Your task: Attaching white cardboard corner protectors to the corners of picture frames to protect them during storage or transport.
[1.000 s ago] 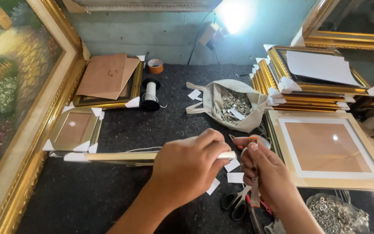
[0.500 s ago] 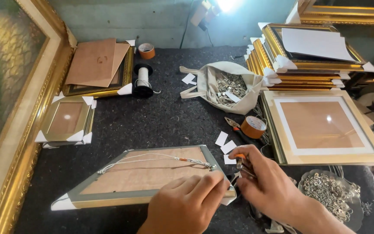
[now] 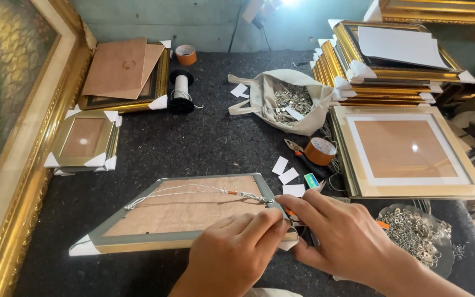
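A frame [image 3: 182, 212] is laid face down on the counter [image 3: 193, 143], its brown backing up, directly in front of both hands. Its right end is held by the left hand [image 3: 237, 250], whose fingers are curled over the near edge at the right corner. The right hand [image 3: 342, 236] is set just beside it, with thumb and forefinger pinched at that same corner, where a small orange-handled tool [image 3: 288, 212] is partly hidden; what exactly is pinched cannot be told. A wire [image 3: 193, 191] is strung across the backing, from the far left side to the corner at the fingertips.

Just beyond the right hand, white paper corners [image 3: 288, 175] are scattered, with a roll of brown tape [image 3: 320, 150] and pliers [image 3: 298, 153] a little farther off. Farther still, an open cloth bag [image 3: 292, 102] of small metal hangers is seen. To the right of the right hand, a dish [image 3: 419, 231] of metal fittings is placed, and beyond it a gold frame [image 3: 408, 151] lies face down, with a stack of gold frames [image 3: 380, 71] behind. Well to the left of the left hand, a small frame [image 3: 83, 140] lies, and past it a large gilt framed painting [image 3: 12, 126] is leaned. At the far side, a spool [image 3: 181, 91] of cord and a second tape roll [image 3: 186, 54] are found.
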